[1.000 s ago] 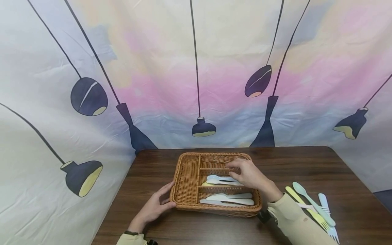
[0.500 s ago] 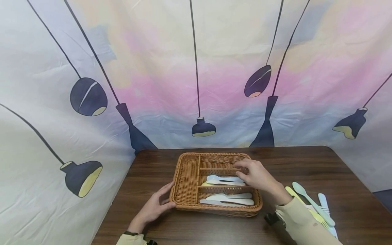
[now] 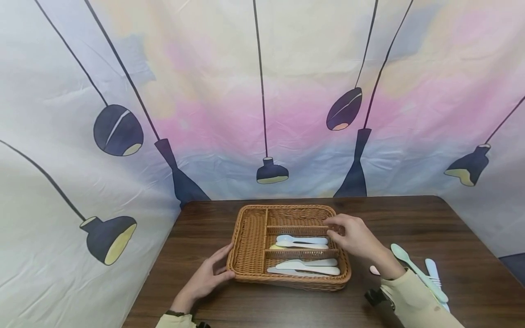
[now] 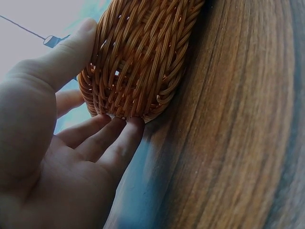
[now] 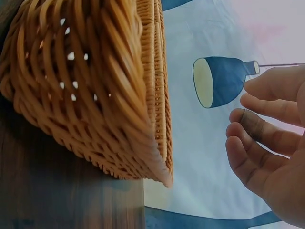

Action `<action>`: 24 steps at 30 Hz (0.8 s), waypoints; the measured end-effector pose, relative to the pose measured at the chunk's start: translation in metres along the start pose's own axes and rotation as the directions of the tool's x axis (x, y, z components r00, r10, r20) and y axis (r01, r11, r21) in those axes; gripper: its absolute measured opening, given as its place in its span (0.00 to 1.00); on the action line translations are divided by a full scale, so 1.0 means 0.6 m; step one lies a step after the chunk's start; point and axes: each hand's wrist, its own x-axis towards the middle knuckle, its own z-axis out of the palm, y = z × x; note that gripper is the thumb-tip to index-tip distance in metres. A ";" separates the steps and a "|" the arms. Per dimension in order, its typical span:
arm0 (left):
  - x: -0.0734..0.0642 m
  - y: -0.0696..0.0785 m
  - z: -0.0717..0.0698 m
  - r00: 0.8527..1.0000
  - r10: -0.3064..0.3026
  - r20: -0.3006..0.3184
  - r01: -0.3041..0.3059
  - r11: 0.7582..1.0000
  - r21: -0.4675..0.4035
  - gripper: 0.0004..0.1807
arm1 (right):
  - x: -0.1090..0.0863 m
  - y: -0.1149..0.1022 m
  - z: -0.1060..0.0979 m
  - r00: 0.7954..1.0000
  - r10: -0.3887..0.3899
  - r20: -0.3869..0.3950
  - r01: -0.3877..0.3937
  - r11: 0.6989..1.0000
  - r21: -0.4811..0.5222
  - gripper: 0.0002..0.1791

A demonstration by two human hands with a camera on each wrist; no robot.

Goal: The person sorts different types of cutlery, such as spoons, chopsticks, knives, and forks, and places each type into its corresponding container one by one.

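A brown wicker cutlery basket (image 3: 248, 237) with several compartments stands on the table. Its middle right section holds a light blue spoon (image 3: 305, 240), a cream spoon (image 3: 299, 245) and something yellow partly hidden below them. Several pale knives (image 3: 311, 269) lie in the front section. My left hand (image 3: 207, 275) touches the basket's left end, fingertips on the woven wall (image 4: 138, 62) and thumb along its edge. Nothing is held in my right hand (image 3: 358, 239); it hovers at the basket's right rim with loosely bent fingers. The right wrist view shows these fingers apart from the wicker.
Right of the basket, a mint green spoon (image 3: 416, 269) lies across a light blue fork (image 3: 433, 271) on the dark wooden table (image 3: 463, 241). A pinkish utensil end (image 3: 374, 270) shows beside my right sleeve (image 3: 414, 300), which hides part of the pile. A curtain printed with lamps (image 3: 270, 114) hangs behind.
My right hand has drawn back rightward from over the middle section to the basket's right rim. Its sleeve now covers the yellow fork. My left hand and the basket have stayed put.
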 end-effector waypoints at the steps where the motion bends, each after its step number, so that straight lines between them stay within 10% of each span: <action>1: 0.000 0.000 0.000 1.000 0.000 -0.001 0.000 1.000 0.001 0.43 | -0.001 0.001 -0.001 1.000 0.001 -0.001 -0.001 1.000 -0.001 0.14; 24: 0.000 0.003 0.001 1.000 -0.001 0.004 0.001 1.000 -0.011 0.44 | -0.023 0.030 -0.024 0.997 0.007 -0.080 -0.011 0.999 -0.047 0.13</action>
